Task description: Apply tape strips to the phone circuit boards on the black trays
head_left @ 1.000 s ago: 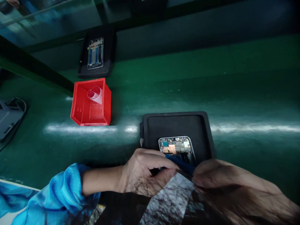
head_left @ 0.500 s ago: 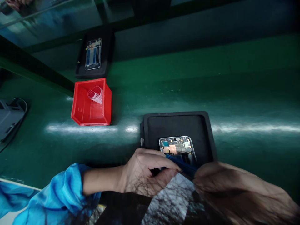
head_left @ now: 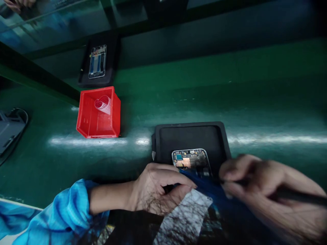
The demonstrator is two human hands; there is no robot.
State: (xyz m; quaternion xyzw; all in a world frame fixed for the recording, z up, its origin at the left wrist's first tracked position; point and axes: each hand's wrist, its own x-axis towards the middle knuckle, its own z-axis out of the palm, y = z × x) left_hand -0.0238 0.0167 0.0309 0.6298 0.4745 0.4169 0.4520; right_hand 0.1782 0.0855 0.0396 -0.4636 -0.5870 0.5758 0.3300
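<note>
Now my left hand [head_left: 158, 185] pinches the phone's [head_left: 190, 159] near edge in the tray [head_left: 190, 136]; my blurred right hand [head_left: 258, 183] grips a dark tool [head_left: 293, 195] beside it.

Before me, a glossy green workbench [head_left: 255, 102] carries a bright streak of reflected light. A raised dark green rail [head_left: 38, 85] crosses its far left; beyond it, a dim glass-like panel [head_left: 51, 23].

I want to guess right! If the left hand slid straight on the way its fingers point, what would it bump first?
Probably the blue strip by the fingertips of the left hand, then the blurred right hand; depth is unclear.
</note>
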